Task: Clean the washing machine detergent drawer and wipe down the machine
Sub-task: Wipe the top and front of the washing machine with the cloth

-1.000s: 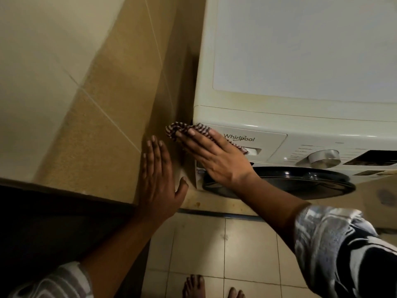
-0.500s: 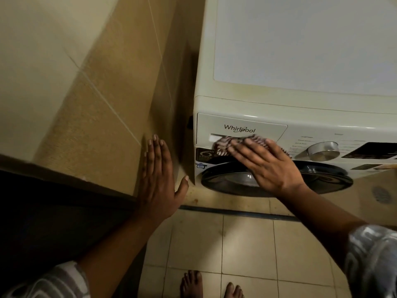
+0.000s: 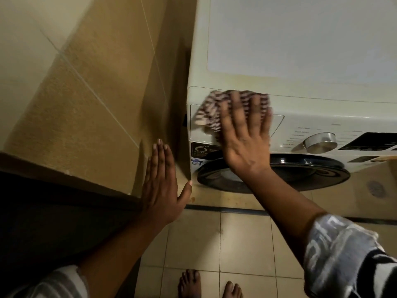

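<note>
The right hand [image 3: 245, 134], fingers straight, presses a striped cloth [image 3: 209, 111] against the detergent drawer [image 3: 277, 123] at the front left corner of the washing machine [image 3: 300, 50]. The left hand [image 3: 161, 186] lies flat and open on the tiled wall [image 3: 86, 104], across a narrow gap.

A cloth [image 3: 217, 110] lies against the washing machine's [image 3: 300, 50] drawer front [image 3: 277, 123], left of the dial [image 3: 321, 142], above the door [image 3: 300, 171]; tiled wall [image 3: 90, 100] at left.
</note>
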